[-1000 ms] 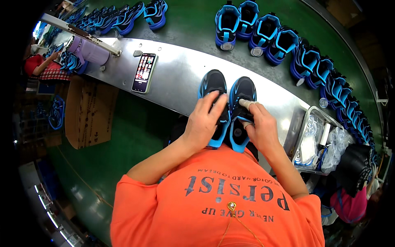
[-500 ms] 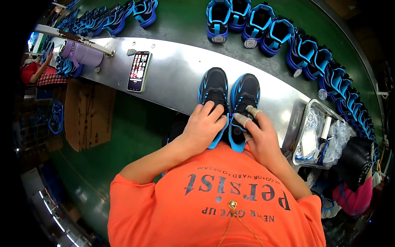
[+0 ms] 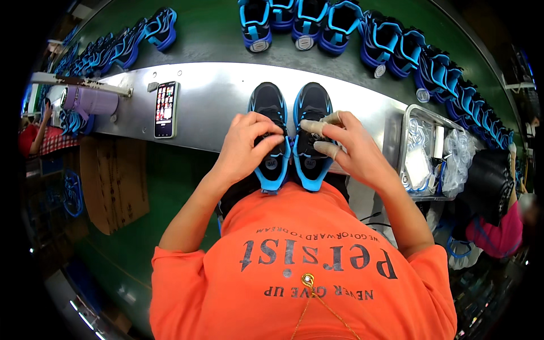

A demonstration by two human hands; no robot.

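Observation:
A pair of black running shoes with bright blue trim stands side by side before me, toes pointing away: the left shoe (image 3: 266, 99) and the right shoe (image 3: 313, 101). Over the left shoe's lacing, my left hand (image 3: 249, 143) has thumb and fingertips drawn nearly together; whatever lies between them is too small to make out. My right hand (image 3: 352, 141) is at the right shoe's outer side, thumb and fingers apart around its lacing and tongue. Pale finger covers (image 3: 313, 128) sit on some of its fingers. Both heel openings face me, with round marks on the insoles.
A phone (image 3: 166, 110) lies on the metal ledge (image 3: 215, 85), left of the shoes. Farther left is a purple cup (image 3: 99, 102). A metal tray (image 3: 403, 147) of small plastic-wrapped parts stands right. Rows of similar shoes (image 3: 382, 42) line the green belt behind.
Both hands have loosened from the shoes' collars, moving outward and uncovering the insoles. The right hand's fingers have spread. The whole view has shifted, so the surroundings appear farther left.

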